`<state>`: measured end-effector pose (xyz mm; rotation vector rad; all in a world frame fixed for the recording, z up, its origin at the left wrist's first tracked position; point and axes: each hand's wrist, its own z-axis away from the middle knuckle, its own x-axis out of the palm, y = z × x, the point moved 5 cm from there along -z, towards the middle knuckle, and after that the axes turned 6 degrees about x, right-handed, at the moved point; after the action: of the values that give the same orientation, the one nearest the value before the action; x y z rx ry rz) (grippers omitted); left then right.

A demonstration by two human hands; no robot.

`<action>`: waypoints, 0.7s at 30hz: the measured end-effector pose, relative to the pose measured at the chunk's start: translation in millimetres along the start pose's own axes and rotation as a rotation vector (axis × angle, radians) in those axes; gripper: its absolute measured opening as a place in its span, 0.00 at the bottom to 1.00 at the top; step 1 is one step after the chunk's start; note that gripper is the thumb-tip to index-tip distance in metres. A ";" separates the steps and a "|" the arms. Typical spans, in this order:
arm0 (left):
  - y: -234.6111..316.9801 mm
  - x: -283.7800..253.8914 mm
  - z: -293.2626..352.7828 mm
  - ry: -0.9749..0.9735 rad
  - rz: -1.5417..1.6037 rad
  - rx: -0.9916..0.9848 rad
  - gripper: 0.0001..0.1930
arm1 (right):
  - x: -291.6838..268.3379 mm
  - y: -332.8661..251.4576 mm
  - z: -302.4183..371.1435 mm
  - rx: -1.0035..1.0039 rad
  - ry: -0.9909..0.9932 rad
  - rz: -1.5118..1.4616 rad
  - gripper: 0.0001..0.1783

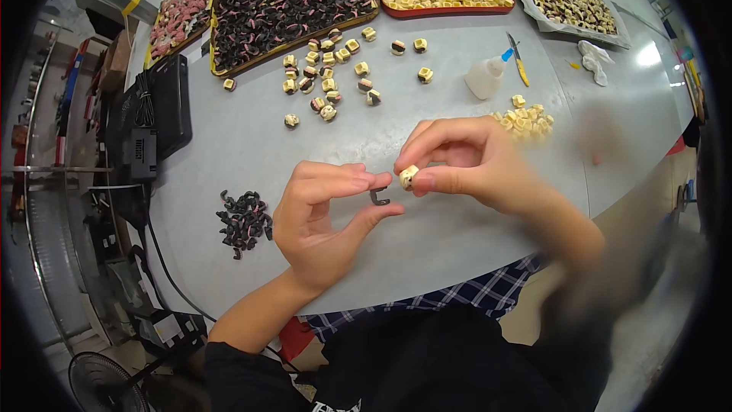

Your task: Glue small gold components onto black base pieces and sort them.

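Note:
Between the thumb and fingers of my left hand [319, 217] is a small black C-shaped piece [377, 197], its opening turned to the right. My right hand [476, 162] pinches a small cream cube-like piece [409, 176] with dark spots, close to the black piece but apart from it. A heap of loose black curved pieces [244, 223] lies left of my left hand. Beyond my right wrist is a heap of cream pieces [524, 120]. Several cream-and-black joined pieces [328, 72] stand in loose rows farther up the table.
Along the far side are a tray of black-and-pink pieces [297, 4], a red-rimmed tray [450, 11] of cream pieces and a paper-lined tray [621, 40]. A blue-tipped squeeze bottle [486, 78], a yellow-handled knife [521, 69] and crumpled tissue [595, 61] lie right. A black device [169, 103] sits left.

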<state>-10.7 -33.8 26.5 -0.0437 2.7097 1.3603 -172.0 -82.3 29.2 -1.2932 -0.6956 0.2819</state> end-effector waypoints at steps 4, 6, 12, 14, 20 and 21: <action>4.3 -2.1 0.2 0.013 -0.101 0.099 0.21 | 3.5 11.3 -0.5 0.298 0.005 -0.080 0.16; 5.1 -3.3 0.7 0.033 -0.152 0.114 0.21 | 3.9 14.6 -2.0 0.296 -0.011 -0.101 0.19; 6.8 -3.4 -1.1 0.025 -0.217 0.138 0.21 | 6.8 18.3 -2.2 0.277 -0.050 -0.065 0.23; 7.2 -2.2 0.4 -0.061 -0.245 0.142 0.23 | 9.0 18.3 -1.4 0.290 -0.074 -0.088 0.20; 5.8 0.5 2.1 -0.104 -0.224 0.132 0.25 | 8.9 23.7 -1.8 0.302 -0.127 -0.133 0.19; 6.3 0.5 2.6 -0.109 -0.210 0.129 0.25 | 8.2 23.6 -2.1 0.305 -0.128 -0.108 0.20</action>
<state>-11.5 -28.0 29.9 -0.2297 2.6097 1.0965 -160.1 -72.8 9.3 -0.9502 -0.7950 0.3697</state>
